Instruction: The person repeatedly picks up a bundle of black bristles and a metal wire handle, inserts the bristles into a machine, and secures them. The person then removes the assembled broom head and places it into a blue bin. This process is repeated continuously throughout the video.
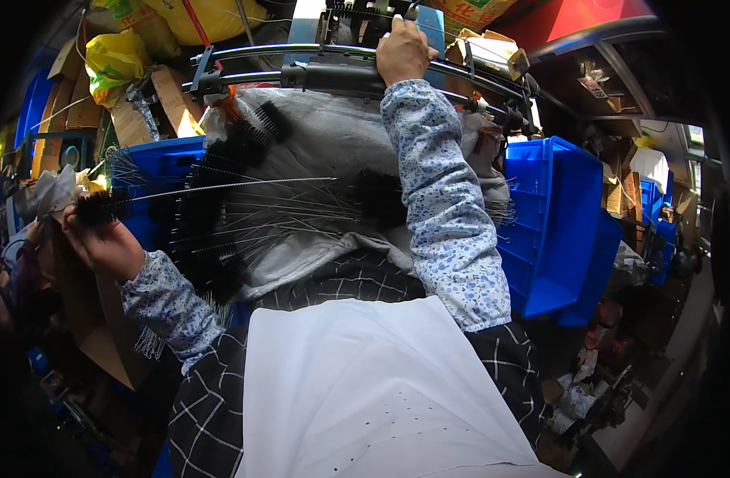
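Note:
My left hand point(106, 247), raised at the left, is closed on the bristle end of a black twisted-wire brush point(102, 205). Its bare wire stem points right across my lap. Below it, several more wire brushes point(202, 211) lie on a whitish cloth point(333, 119), their black bristles mostly to the left and their thin stems fanning right. My right arm stretches forward to a dark metal machine point(353, 28). There my right hand point(405, 52) is closed at a small part near the machine's top; what its fingers grip is hidden.
A curved metal rail with a dark padded sleeve point(333, 78) crosses in front of me. Blue plastic crates point(548, 231) stand at my right, and another blue crate point(162, 151) sits at the left. Yellow bags point(114, 64) and cardboard boxes lie behind. A person is at the far left edge.

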Demonstrator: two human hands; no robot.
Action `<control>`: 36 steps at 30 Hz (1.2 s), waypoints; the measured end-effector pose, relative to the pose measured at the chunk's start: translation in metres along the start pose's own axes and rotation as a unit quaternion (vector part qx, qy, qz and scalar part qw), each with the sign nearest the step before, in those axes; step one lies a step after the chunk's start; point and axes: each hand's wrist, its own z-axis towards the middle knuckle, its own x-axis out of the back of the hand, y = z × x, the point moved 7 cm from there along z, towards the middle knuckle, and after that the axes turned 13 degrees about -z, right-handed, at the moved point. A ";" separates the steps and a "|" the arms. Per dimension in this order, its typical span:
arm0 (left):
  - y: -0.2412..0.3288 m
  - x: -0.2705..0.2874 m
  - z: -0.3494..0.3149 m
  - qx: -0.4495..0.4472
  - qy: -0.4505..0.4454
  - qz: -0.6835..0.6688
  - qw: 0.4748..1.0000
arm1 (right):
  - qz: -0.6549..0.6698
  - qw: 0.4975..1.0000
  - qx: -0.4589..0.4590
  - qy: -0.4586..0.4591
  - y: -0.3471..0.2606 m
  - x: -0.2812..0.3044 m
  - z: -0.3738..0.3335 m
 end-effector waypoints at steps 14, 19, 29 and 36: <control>0.007 -0.024 -0.017 -0.022 -0.079 0.064 0.995 | -0.001 0.997 0.041 0.068 0.080 -0.004 0.003; -0.034 -0.049 -0.035 0.336 0.065 -0.461 0.819 | 0.002 1.000 -0.004 -0.031 0.129 -0.003 0.025; 0.029 -0.129 -0.064 0.438 -0.091 -0.574 0.686 | 0.008 0.981 0.123 -0.147 0.171 0.041 0.021; 0.098 -0.173 -0.088 0.469 -0.186 -0.630 0.590 | 0.196 0.875 0.305 -0.319 0.068 0.101 -0.105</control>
